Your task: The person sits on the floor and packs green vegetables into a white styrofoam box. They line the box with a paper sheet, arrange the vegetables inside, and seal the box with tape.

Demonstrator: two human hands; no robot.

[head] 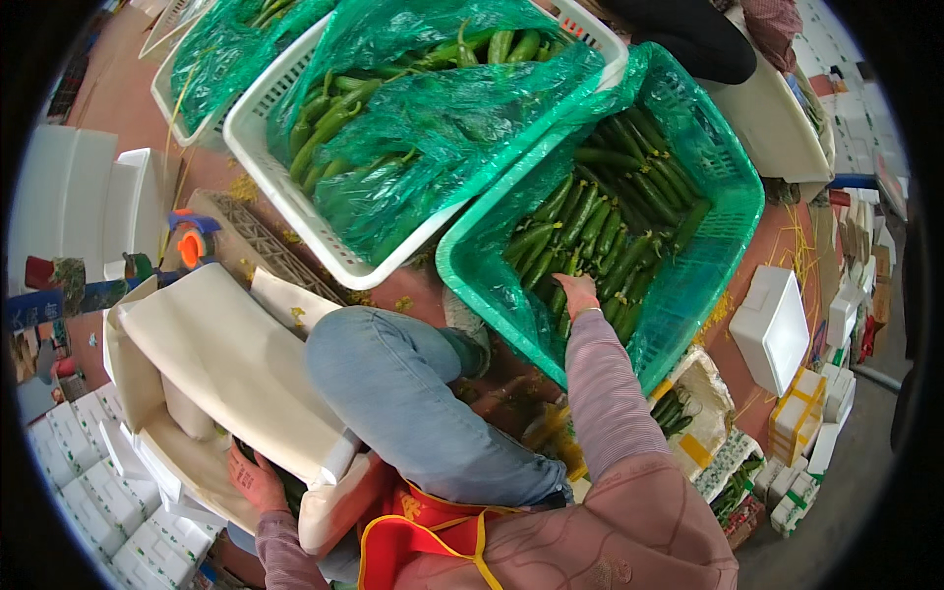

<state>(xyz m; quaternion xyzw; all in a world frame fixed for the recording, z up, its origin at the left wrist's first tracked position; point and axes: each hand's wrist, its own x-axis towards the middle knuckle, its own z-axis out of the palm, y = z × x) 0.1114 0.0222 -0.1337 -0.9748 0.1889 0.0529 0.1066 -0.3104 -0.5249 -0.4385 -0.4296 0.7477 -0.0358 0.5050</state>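
Note:
My right hand (579, 293) reaches into a green plastic crate (456, 254) lined with thin green film. Its fingers touch the small dark green cucumbers (606, 225) heaped there; whether they close around one is unclear. On the other side, my left hand (254, 479) rests inside a box lined with cream paper (228, 369). Dark green produce, likely cucumbers (284, 472), shows partly beside its fingers and under the paper flap. The fingertips are partly hidden, so a grip cannot be told.
A white crate (361, 279) of lighter green vegetables (328, 136) under green film adjoins the green crate. Foam boxes stand right, one holding cucumbers (670, 413). An orange tape dispenser (193, 247) lies left. Another person's leg (693, 37) is at the top right.

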